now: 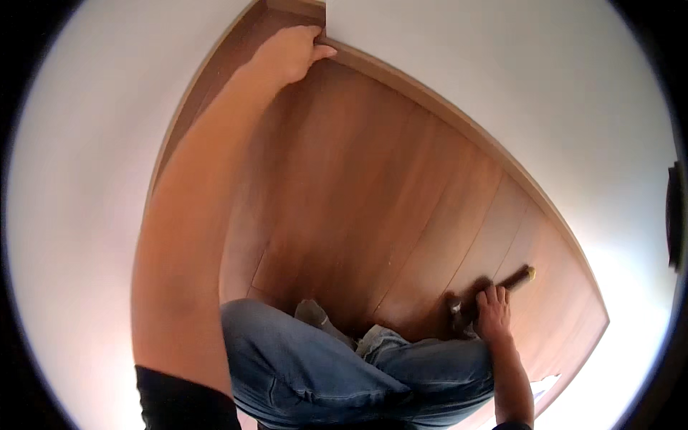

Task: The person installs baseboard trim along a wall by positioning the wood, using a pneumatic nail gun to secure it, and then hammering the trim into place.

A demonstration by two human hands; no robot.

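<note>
My left arm stretches far forward along the left wall. At the wall's outer corner my left hand point(288, 54) grips the end of a brown wooden baseboard point(408, 84), thumb on its front face and fingers around the end. Low on the right, beside my knee, my right hand point(494, 313) is closed over a dark hammer point(520, 278) that lies on the wood floor point(344, 179). The hammer's handle end points away to the right, and its head shows to the left of my fingers. My palm hides part of it.
White walls point(516, 86) rise on the right and left point(86, 158). Another baseboard strip point(215, 61) runs along the left wall. My bent knees in jeans point(308, 365) are close to the floor. A small white piece point(545, 387) lies at the lower right, and a dark object point(675, 215) shows at the right rim.
</note>
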